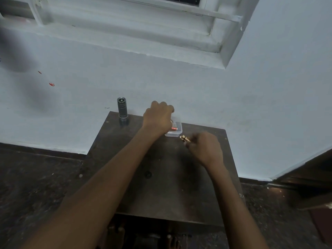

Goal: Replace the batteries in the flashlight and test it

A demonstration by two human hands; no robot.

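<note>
A grey metal flashlight body (122, 109) stands upright at the far left corner of the dark table (161, 186), its open end up. A small clear plastic box (177, 132) sits at the far edge, with a red battery (174, 129) showing inside. My left hand (158, 118) hovers over the box with fingers curled down; whether it grips anything is hidden. My right hand (204, 149) is just right of the box, closed around a small gold-coloured battery (185, 138) whose tip pokes out toward the box.
The table stands against a pale wall under a window sill (143, 42). A small black cap-like disc (148, 174) lies mid-table. Dark floor lies on both sides, and a dark wooden door edge (305, 177) is at the right.
</note>
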